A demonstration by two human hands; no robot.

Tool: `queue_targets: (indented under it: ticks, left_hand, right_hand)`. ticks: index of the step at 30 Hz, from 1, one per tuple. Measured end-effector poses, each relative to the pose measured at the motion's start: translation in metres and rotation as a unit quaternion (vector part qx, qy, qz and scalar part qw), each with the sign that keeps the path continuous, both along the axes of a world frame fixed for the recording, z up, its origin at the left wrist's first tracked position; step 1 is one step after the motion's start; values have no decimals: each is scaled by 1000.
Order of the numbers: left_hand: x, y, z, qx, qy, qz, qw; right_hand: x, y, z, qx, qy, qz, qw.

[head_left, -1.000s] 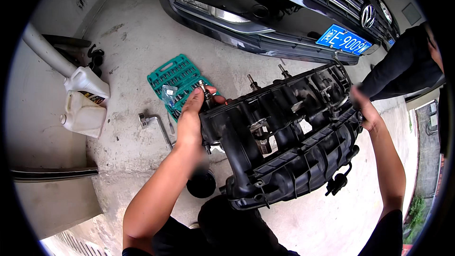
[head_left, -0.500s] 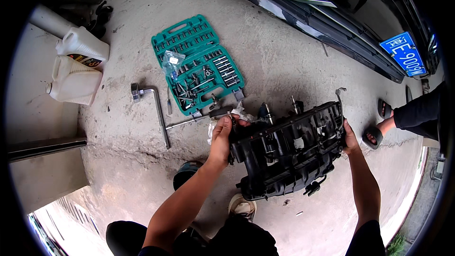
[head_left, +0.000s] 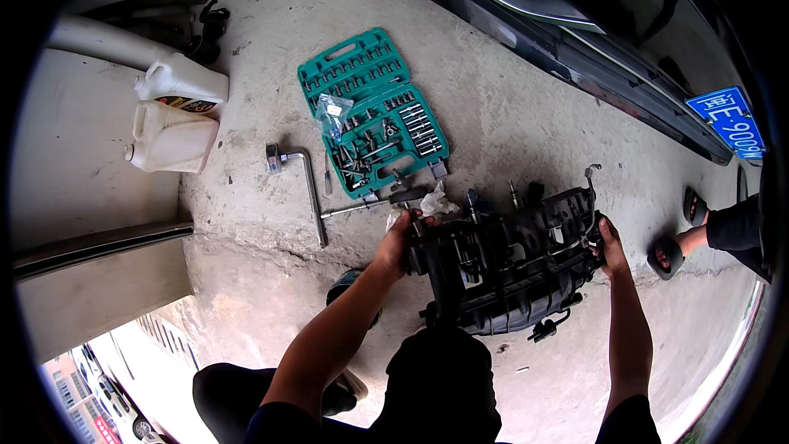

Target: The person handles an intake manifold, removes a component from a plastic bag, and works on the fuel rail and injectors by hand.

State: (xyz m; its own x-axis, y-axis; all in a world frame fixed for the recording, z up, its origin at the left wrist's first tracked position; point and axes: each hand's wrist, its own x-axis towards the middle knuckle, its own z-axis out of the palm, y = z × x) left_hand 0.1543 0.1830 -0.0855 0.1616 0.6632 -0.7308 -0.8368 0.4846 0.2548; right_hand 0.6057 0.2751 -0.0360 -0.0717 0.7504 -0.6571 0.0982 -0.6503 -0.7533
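Between my two hands is a black plastic intake manifold (head_left: 514, 292), low over the concrete floor, with ribbed runners and a thin metal pipe at its upper right corner. My left hand (head_left: 396, 245) is closed round its left end, the fingertips partly hidden behind it. At the opposite end my right hand (head_left: 611, 251) grips with the thumb on the near side; its other fingers are mostly hidden. Upright metal injector-like pieces (head_left: 514, 195) show just beyond the manifold. Crumpled white paper (head_left: 437, 199) lies past my left hand, beside a ratchet handle (head_left: 408, 195).
An open green socket case (head_left: 386, 168) lies beyond the manifold, with an L-shaped wrench (head_left: 312, 193) to its left. Two white jugs (head_left: 177, 140) stand by the left wall. A dark car (head_left: 559, 49) fills the upper right. Another person's sandalled foot (head_left: 667, 256) is at the right.
The scene has shifted rightward in view, except the manifold and my hands, which stay nearly in place. The manifold has tilted slightly. My leg now covers the small pale bucket below it.
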Motion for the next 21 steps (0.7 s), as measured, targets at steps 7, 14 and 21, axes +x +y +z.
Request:
queue_targets:
  ticks: [7, 14, 21]
  left_hand:
    - [-23, 10, -50, -51, -50, 12, 997]
    - [-43, 33, -98, -10, 63, -100, 993]
    - [-73, 21, -107, -10, 68, -83, 994]
  right_hand:
    - [-13, 21, -19, -18, -102, 52, 993]
    - [-12, 60, -43, 93, -277, 129, 948]
    - [-261, 34, 52, 403, -359, 320, 779]
